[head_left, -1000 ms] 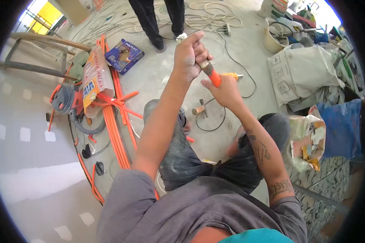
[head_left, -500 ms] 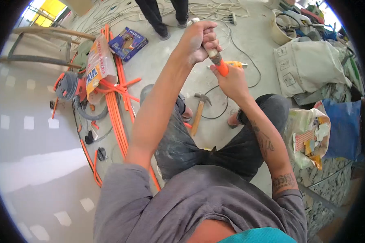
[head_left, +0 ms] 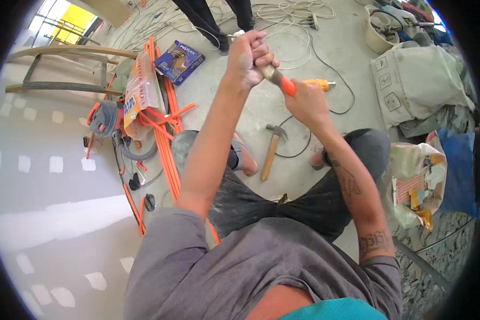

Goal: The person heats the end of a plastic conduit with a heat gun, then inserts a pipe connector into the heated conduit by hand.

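Note:
My left hand [head_left: 249,58] is closed around the pale, dirty part of a short rod, held out in front of me above the floor. A white end [head_left: 237,34] pokes out past my left fist. My right hand [head_left: 306,104] grips the rod's orange end [head_left: 288,86], and a dark section [head_left: 276,78] shows between the hands. The rod's exact kind cannot be made out. Beyond my right hand lies a yellow tool [head_left: 319,84] with a metal tip, partly hidden. On the floor between my feet rests a claw hammer [head_left: 270,157] with a wooden handle.
Orange conduit pipes [head_left: 167,165], a grey-and-red power tool [head_left: 105,118] and a blue box [head_left: 179,63] lie left. Pale cables [head_left: 282,12] sprawl ahead, near another person's legs [head_left: 205,21]. Right are a bucket [head_left: 376,37], a white sack [head_left: 418,82] and a rubbish bag [head_left: 410,160].
Both hands keep hold of the rod and have shifted only slightly. The whole scene has moved a little to the right and down, as my view turned.

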Available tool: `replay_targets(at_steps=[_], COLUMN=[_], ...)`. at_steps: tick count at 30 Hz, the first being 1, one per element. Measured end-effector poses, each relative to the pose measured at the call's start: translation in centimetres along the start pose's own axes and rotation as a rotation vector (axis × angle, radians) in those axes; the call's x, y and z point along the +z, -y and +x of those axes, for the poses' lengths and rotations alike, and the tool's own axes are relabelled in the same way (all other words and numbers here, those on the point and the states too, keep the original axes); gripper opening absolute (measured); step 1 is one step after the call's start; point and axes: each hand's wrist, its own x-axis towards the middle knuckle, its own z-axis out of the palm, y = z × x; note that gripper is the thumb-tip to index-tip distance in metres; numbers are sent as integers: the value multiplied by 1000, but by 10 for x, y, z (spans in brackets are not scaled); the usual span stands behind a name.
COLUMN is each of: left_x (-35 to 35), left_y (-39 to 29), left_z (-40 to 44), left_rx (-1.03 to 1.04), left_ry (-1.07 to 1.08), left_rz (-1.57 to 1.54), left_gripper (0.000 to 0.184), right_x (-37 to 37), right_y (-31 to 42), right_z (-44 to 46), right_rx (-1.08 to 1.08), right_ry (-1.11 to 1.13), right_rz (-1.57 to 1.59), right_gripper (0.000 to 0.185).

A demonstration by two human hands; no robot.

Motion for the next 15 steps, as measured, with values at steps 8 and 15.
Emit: replay_targets(at_steps=[8, 15], left_x=[-90, -92], left_y=[-80, -17], left_z=[-11, 72], left_rx=[215, -124], left_ry=[-80, -43], left_rz=[-72, 415], left_gripper=[27, 16], right_x=[-36, -5], right_y=[-15, -30], right_z=[1, 33], right_rx=[-101, 27], right_ry=[-452, -457], right_rz=[413, 802], right_gripper=[18, 33])
